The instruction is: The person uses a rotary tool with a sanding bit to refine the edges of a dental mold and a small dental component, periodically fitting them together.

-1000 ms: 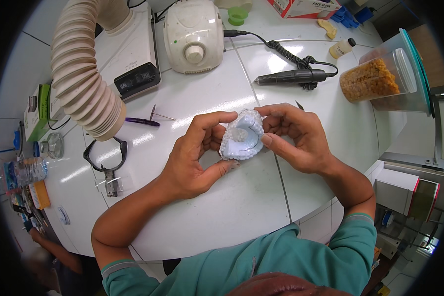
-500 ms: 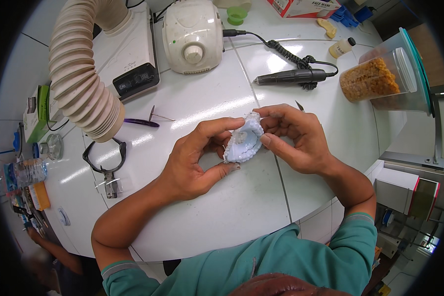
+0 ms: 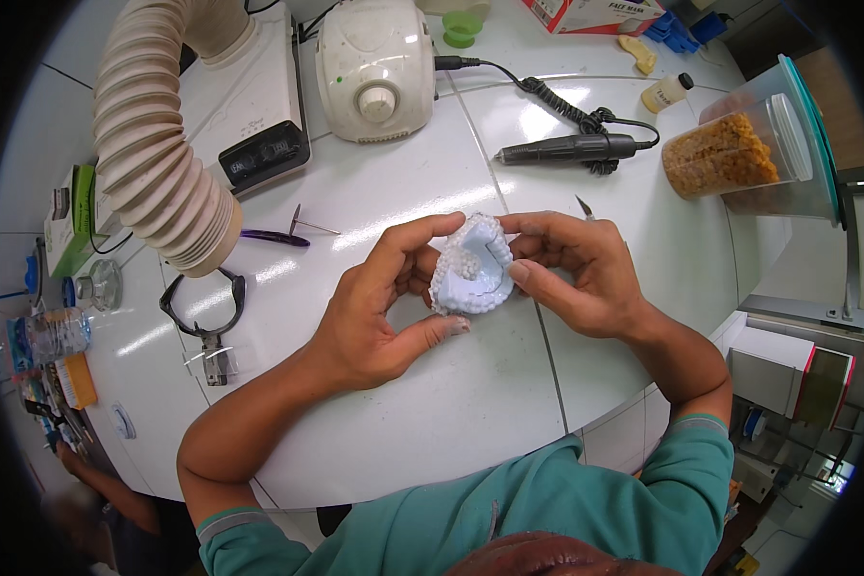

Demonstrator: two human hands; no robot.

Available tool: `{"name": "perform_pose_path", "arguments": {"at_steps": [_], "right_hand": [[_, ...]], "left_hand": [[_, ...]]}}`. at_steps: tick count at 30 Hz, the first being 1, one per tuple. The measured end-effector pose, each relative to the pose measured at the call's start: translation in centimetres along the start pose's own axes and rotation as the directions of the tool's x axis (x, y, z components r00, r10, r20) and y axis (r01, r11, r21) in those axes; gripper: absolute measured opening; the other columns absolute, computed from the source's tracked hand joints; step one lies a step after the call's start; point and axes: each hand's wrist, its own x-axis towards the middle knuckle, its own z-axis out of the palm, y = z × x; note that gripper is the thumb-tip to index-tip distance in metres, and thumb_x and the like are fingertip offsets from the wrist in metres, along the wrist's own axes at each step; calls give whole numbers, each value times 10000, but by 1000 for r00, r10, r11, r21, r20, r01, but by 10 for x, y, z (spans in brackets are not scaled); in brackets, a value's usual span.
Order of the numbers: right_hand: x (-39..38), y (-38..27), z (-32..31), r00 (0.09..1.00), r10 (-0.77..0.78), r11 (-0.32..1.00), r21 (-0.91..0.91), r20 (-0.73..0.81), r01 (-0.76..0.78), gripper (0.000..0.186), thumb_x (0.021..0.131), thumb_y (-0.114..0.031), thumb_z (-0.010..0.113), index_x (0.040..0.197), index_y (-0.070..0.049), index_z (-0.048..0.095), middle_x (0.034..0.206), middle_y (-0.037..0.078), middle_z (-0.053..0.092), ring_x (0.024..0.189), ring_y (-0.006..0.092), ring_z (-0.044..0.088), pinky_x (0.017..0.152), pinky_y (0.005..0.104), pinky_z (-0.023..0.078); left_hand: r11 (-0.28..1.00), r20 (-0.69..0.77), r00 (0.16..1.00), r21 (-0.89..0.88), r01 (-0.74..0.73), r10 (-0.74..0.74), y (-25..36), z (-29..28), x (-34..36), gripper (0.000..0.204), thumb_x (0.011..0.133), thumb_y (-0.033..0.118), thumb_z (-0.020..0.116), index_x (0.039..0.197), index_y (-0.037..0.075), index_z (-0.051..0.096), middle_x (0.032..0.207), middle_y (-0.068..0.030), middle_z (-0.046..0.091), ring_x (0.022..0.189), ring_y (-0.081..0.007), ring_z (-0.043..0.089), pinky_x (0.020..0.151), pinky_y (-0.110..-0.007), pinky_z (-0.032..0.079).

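A pale blue dental piece (image 3: pixel 475 274), horseshoe-like with white bumpy material round its edge, is held up between both hands. My left hand (image 3: pixel 389 307) grips its left side, thumb at the lower edge and index finger at the top. My right hand (image 3: pixel 576 274) grips the right side, thumb against the blue surface and fingers curled behind. Beyond them lie a craft blade (image 3: pixel 583 207), a purple-handled tool (image 3: pixel 276 237) and a thin metal tool (image 3: pixel 317 227). A black frame with clear lenses (image 3: pixel 202 317) lies left of my left arm.
A corrugated suction hose (image 3: pixel 154 144), white control unit (image 3: pixel 374 72) and black handpiece (image 3: pixel 562 149) occupy the back. Plastic containers (image 3: pixel 720 154) stand right; a face mask box (image 3: pixel 595 14) is behind. Another person's arm (image 3: pixel 115 490) shows lower left, among bottles and tools.
Half a second ago the piece was tilted more edge-on; it has turned to show more of its face, much as a second ago. My fingers shifted slightly with it.
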Motion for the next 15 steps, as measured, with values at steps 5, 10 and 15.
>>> {"name": "perform_pose_path", "arguments": {"at_steps": [5,10,15], "right_hand": [[0,-2,0,1000,4,1000,-7,13,-4,421,1027,-35,720,1408,136,674,1037,186,814,906,160,784,819,303,658],[1,-2,0,1000,-8,1000,-8,10,8,423,1026,-32,719,1409,139,670,1046,196,814,927,171,794,832,310,666],[1,-1,1,1000,1,1000,15,9,-1,421,1025,-28,723,1410,133,669,1051,194,811,926,174,794,838,311,667]], "left_hand": [[1000,11,1000,12,2,-2,0,-2,-1,855,909,-30,871,1645,47,442,1151,-114,708,1062,-192,735,942,-353,601],[999,13,1000,32,-23,23,0,-1,0,862,909,-17,880,1648,49,440,1171,-121,718,1085,-199,745,944,-355,608],[1000,19,1000,20,-22,21,0,-1,0,864,907,-24,875,1649,54,440,1184,-123,712,1081,-203,744,947,-358,610]]}}
